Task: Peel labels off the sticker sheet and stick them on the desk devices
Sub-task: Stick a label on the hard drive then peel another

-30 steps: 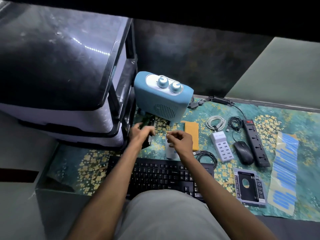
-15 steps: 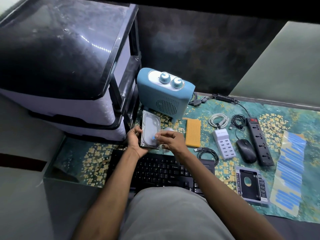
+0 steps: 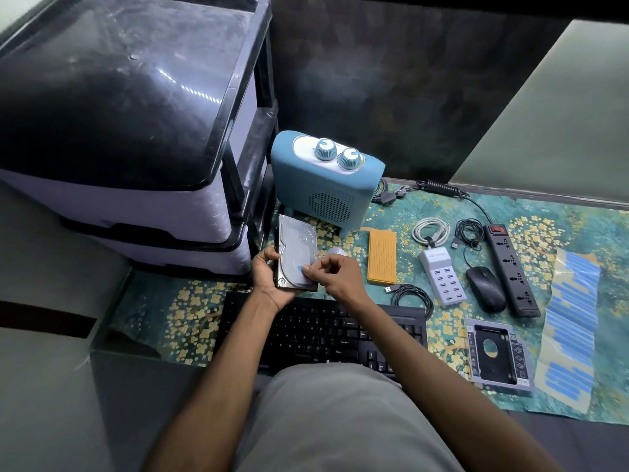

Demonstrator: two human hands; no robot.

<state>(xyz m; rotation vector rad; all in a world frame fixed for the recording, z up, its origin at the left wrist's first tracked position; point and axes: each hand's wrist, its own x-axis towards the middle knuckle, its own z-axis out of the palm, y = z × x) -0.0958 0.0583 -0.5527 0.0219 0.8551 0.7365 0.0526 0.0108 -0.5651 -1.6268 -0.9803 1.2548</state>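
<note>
Above the black keyboard [image 3: 320,332], my left hand [image 3: 269,277] is gripping a silver hard drive [image 3: 296,253] by its edge while my right hand [image 3: 335,275] is pinching a small blue label [image 3: 301,268] against its face. Farther right, the sticker sheet [image 3: 571,321] is lying flat on the patterned mat [image 3: 442,321], beyond the power strip [image 3: 512,270].

On the left, a tall plastic drawer unit [image 3: 119,131] with a shiny black top and pale purple drawers (dusty on top, with a streak of light on it). Just beside it and out to the right, a flat green cloth mat with yellow flowers [image 3: 190,311], spread on the smooth grey floor [image 3: 51,386]. Behind the mat, a dark blotchy wall [image 3: 391,97]. Far right, a plain pale green panel [image 3: 561,131]. Low on the left, a dark stripe [image 3: 44,323] across the floor.
</note>
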